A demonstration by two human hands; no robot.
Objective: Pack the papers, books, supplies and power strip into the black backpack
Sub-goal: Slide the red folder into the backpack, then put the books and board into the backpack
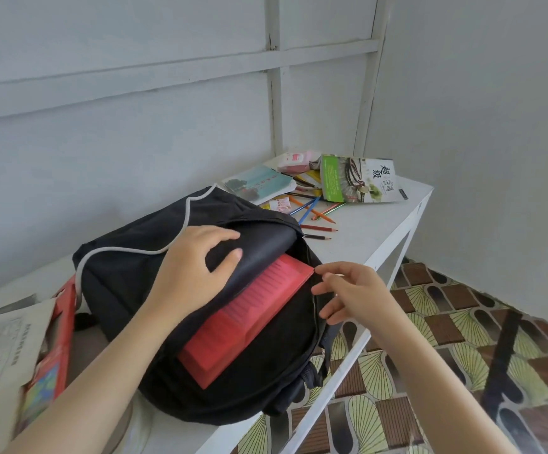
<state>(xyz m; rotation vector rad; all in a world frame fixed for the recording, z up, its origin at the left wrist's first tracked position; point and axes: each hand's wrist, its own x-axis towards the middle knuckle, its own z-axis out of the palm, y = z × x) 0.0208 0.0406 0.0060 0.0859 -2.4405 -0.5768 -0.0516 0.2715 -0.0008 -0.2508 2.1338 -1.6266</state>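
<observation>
The black backpack (128, 276) lies on the white table (374, 231), its main opening facing me. A red book (249, 319) sticks halfway out of that opening. My left hand (197, 267) grips the upper flap of the opening and holds it up. My right hand (354, 293) hovers at the book's far corner with loosely curled fingers, holding nothing. Printed papers (0, 348) and a red box (53, 355) lie at the left. Coloured pencils (315, 214), a green-covered book (357, 181) and a pale blue booklet (256, 183) lie at the far end.
A pink and white packet (295, 162) sits in the far corner by the wall. The table's front edge runs diagonally just right of the backpack, with patterned floor (462, 339) below. White walls close in behind and to the right.
</observation>
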